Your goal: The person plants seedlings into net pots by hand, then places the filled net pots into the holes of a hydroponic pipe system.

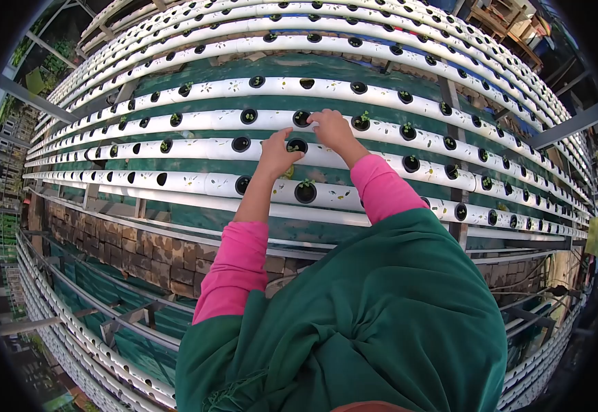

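Note:
My left hand is over a white pipe, its thumb and forefinger apart beside a black net cup with a small green seedling. Higher up, my right hand has its fingers bent together at the right edge of another black cup in the neighbouring pipe. Whatever those fingertips pinch is too small to make out. Just below my left hand, a cup with a leafy seedling sits in the nearest row. Another seedling grows right of my right hand.
Several parallel white pipes with round holes stretch across the view, some holes holding seedlings and others bare. Fallen leaf bits lie on them. Green sheeting shows between rows. Grey metal posts stand at the sides; brick paving lies below.

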Demonstrator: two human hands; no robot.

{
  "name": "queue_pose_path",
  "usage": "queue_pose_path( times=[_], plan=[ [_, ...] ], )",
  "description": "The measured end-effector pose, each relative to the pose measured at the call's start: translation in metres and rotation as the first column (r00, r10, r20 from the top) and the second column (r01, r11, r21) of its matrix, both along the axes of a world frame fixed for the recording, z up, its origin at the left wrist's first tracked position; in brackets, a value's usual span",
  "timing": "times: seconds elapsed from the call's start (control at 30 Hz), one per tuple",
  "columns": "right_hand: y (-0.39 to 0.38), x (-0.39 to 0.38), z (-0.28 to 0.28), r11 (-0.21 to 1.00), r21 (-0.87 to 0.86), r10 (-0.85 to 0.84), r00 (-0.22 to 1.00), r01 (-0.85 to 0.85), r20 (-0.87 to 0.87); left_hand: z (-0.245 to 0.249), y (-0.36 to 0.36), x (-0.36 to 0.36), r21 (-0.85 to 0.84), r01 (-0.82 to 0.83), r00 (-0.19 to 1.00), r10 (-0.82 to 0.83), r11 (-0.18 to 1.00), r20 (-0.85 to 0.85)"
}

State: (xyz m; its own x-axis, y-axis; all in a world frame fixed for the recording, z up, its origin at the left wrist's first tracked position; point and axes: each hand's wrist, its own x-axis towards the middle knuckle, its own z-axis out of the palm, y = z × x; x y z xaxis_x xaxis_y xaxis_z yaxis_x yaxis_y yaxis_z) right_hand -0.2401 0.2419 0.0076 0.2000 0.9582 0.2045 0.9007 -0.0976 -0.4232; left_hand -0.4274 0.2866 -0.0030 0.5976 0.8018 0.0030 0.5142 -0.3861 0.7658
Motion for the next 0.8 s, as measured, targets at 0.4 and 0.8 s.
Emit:
queue_pose_path(
  times=[0.4, 0.8],
  plan=[
    [0.023, 0.015, 0.023, 0.991, 0.133, 0.027, 0.945, 0.017, -0.325, 0.010, -0.002, -0.002, -0.021, -0.057, 0.998, 0.057, 0.998, 0.013],
    [-0.051, 0.051, 0.102, 0.985, -0.157, -0.173, 0.550, 0.076, -0.817, 0.044, -0.018, 0.034, -0.275, 0.085, 0.955, 0.000, 0.958, 0.295]
  ],
)
